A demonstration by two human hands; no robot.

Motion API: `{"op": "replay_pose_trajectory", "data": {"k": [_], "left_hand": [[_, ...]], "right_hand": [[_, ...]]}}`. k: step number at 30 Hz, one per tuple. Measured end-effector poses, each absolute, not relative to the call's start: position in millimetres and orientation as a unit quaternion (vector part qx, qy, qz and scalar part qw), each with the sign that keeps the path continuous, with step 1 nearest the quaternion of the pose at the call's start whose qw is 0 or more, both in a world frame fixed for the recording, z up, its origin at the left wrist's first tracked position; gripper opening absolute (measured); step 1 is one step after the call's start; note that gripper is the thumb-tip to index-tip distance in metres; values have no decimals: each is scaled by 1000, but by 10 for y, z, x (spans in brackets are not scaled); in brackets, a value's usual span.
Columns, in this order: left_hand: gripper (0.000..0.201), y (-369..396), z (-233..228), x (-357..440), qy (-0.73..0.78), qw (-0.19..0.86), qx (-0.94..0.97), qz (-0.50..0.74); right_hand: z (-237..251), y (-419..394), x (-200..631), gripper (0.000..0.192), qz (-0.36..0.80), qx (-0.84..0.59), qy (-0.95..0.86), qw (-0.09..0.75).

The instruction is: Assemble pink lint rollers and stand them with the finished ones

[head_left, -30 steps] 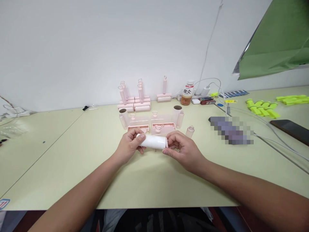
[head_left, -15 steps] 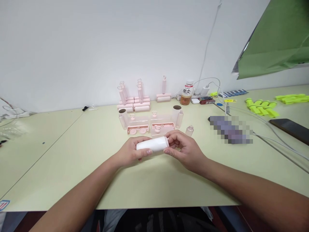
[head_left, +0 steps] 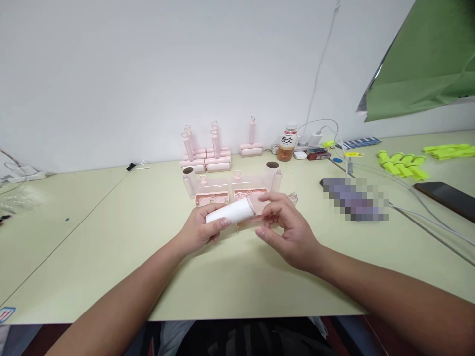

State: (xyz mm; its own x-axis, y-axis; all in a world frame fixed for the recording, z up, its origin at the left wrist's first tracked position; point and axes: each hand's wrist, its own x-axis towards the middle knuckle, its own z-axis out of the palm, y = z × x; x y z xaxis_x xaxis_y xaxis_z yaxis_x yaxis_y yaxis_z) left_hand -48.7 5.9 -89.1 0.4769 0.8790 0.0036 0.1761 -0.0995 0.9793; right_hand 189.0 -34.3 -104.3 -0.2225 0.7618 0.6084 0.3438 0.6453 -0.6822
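Observation:
My left hand (head_left: 200, 227) is closed around a white lint roller roll (head_left: 232, 211), thumb along its near side. The roll tilts slightly, right end higher. Some pink plastic shows just beyond and below its right end, partly hidden. My right hand (head_left: 287, 227) is off to the right of the roll with fingers curved and apart, and nothing visible in them. Behind the roll lie two open pink cases (head_left: 198, 200) with round parts inside. Clear pink covers (head_left: 218, 184) and upright rolls with brown cores (head_left: 272, 170) stand around them. A small clear bottle (head_left: 293, 198) is partly hidden behind my right hand.
Pink lint rollers with upright handles (head_left: 218, 163) stand by the wall. Right of them are a drink bottle (head_left: 287, 143), white cables (head_left: 326, 121) and a charger. Further right are a blurred-out object (head_left: 352, 200), yellow-green pieces (head_left: 403, 165) and a dark phone (head_left: 445, 195).
My right hand has let go of the roll's right end and moved slightly right, fingers spreading. The roll has tilted up at its right end in my left hand.

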Motion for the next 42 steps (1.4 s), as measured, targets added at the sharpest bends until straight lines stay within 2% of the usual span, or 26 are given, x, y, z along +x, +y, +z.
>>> {"op": "replay_pose_trajectory", "data": {"k": [3,7,12,16,18,20,22,25,29,33,36,39,42], "left_hand": [[53,69,-913,-509,387,550,676,302],[62,83,-958,-550,377,550,700,257],[58,77,-910,-569,351,558,710,247],[54,28,-844,-553,292,623,700,191],[68,-1,-842,-550,279,655,682,164],[91,-21,-850,-553,280,671,673,132],[103,-28,-855,-562,276,670,681,106],[98,-17,-837,-582,245,675,690,88],[91,7,-802,-626,251,697,663,107],[92,50,-830,-678,278,683,650,184],[93,103,-883,-705,289,670,644,230],[94,142,-914,-713,288,661,643,258],[92,151,-911,-704,283,653,650,266]], "right_hand": [[-1031,-347,1897,13,242,-338,-784,462],[-1044,-350,1879,11,283,-338,-771,459],[-1083,-340,1857,13,305,-343,-741,491],[-1108,-309,1867,12,311,-354,-721,507],[-1128,-301,1864,13,323,-360,-720,498],[-1151,-302,1853,14,343,-366,-721,478],[-1159,-309,1844,16,358,-371,-727,454],[-1094,-313,1865,18,325,-363,-772,408],[-891,-288,1979,15,211,-405,-832,316],[-792,-272,2108,15,145,-547,-812,143],[-828,-290,2139,21,104,-577,-810,27],[-865,-316,2107,28,90,-573,-814,-19],[-860,-331,2059,26,80,-562,-822,-40]]}}
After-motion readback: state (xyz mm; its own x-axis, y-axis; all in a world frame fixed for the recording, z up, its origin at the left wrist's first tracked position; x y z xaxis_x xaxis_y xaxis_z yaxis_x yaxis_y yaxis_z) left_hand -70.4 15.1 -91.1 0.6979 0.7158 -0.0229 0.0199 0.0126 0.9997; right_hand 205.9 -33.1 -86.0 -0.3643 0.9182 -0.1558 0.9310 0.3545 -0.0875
